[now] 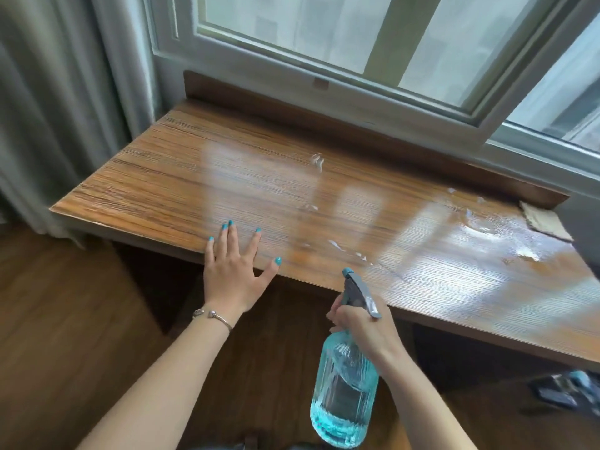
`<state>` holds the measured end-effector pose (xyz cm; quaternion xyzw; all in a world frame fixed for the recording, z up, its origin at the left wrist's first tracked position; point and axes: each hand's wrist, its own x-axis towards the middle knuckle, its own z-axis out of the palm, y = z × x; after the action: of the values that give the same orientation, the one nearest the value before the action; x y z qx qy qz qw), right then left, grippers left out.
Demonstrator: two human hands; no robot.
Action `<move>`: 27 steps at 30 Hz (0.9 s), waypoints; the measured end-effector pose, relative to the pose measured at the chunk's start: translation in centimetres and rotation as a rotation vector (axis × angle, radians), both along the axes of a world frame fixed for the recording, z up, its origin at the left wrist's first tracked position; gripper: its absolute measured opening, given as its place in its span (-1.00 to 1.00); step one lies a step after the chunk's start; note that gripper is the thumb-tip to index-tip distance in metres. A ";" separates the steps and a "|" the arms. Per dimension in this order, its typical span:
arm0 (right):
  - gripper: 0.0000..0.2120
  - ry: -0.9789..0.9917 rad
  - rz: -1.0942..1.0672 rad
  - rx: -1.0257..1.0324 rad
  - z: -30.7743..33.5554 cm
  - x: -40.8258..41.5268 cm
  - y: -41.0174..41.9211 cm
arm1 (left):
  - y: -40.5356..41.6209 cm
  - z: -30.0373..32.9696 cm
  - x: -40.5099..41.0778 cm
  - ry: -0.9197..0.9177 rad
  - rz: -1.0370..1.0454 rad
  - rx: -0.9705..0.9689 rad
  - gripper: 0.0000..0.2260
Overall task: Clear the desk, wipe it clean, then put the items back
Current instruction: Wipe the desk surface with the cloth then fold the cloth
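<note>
I see the wooden bench (246, 177) under the window (341, 43), its grained top glossy with reflected light and wet along the right half, where droplets and small puddles (480, 227) sit on the surface. A tan cloth (545, 220) lies at the far right corner of the bench, just beside the wet patch and against the raised back edge; its right end is cut off by something dark at the frame's edge.

My left hand (235, 271) lies flat on the near edge of the bench, fingers spread (nails painted teal), with a bracelet (212, 316) on the wrist. My right hand (363, 326) is wrapped around the neck of a spray bottle (344, 388), held in front of the bench's near edge and above the floor, its nozzle pointing over the bench. I cannot make out the fingers on the trigger.

The bottle is clear blue ribbed plastic, with liquid pooled in its lower part. Blurred objects (565, 389) lie on the floor at lower right; I cannot tell what they are.
</note>
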<state>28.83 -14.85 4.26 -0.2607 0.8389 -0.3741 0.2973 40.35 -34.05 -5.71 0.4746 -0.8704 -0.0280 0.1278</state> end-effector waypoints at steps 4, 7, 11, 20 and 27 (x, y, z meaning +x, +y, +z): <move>-0.87 0.129 0.064 0.029 -0.3 0.7 -1.3 | -0.1 -0.1 0.1 0.010 0.002 0.009 -0.32; -0.95 0.132 -0.015 0.037 -0.3 0.4 -1.6 | -0.1 -0.2 0.2 0.015 -0.007 0.012 -0.32; -0.97 0.067 -0.078 0.016 0.0 -0.1 -0.9 | -0.1 -0.2 0.2 0.022 -0.011 -0.001 -0.31; -0.90 0.029 -0.293 0.064 -0.2 -3.8 1.9 | -0.3 -0.5 0.1 0.051 -0.033 -0.030 -0.33; -0.87 -0.003 -0.212 0.074 -0.7 -4.6 3.0 | -0.2 -0.7 0.0 0.044 -0.010 -0.055 -0.33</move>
<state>24.24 -11.83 3.51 -0.1587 0.8746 -0.3726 0.2666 40.30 -34.29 -6.44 0.4659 -0.8701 -0.0151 0.1598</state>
